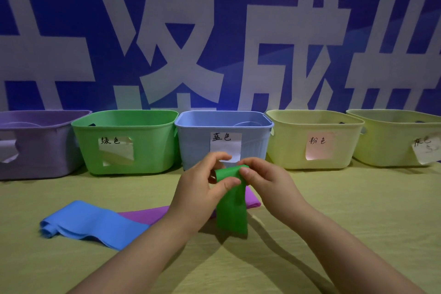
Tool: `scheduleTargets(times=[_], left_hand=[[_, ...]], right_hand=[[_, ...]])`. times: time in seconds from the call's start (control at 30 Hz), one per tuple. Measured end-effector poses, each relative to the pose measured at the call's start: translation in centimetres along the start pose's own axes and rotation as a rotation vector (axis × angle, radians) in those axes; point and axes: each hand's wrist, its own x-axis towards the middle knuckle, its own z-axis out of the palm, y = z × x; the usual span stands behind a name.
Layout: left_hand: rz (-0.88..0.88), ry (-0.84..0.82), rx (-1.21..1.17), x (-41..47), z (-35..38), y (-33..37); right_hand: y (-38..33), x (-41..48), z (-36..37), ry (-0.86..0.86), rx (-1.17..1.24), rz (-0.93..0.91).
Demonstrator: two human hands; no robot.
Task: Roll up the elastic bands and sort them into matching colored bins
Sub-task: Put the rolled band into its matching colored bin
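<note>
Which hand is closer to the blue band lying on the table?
Left. The left hand pinches the rolled top of the green band, with the blue band lying off to its left; the right hand pinches the same roll from the opposite side, farther away.

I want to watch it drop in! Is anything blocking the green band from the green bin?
Nothing visible does. The left hand and right hand hold the green band before the blue bin; the green bin stands just left, open-topped. The blue band and purple band lie lower down.
</note>
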Motion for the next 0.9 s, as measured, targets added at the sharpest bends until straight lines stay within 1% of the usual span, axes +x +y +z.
scheduleTargets(times=[0.1,0.2,0.3,0.4,0.5,0.63,0.77,0.9], left_hand=[[0.058,-0.012,0.058,-0.08,0.06,-0.15],[0.085,0.041,0.099,-0.02,0.08,-0.4],[0.076,0.059,0.119,-0.02,0.02,-0.5],[0.044,0.076,0.1,0.13,-0.09,-0.44],[0.011,0.067,0.075,0.25,-0.15,-0.4],[-0.022,0.007,0.087,0.01,0.09,-0.34],[0.05,0.031,0.127,-0.15,0.15,-0.37],[0.118,0.041,0.172,-0.11,0.09,-0.69]], right_hand=[[-0.07,0.01,-0.17,-0.01,0.006,0.003],[-0.27,-0.03,-0.19,-0.039,0.068,0.049],[-0.13,-0.09,-0.06,-0.018,0.082,0.043],[-0.11,-0.07,0.09,0.003,0.15,0.008],[-0.17,-0.04,0.16,0.0,0.085,-0.008],[0.0,-0.01,0.11,0.001,0.011,0.011],[0.12,0.09,0.08,-0.02,-0.027,0.028],[-0.08,-0.11,0.02,-0.057,0.004,0.042]])
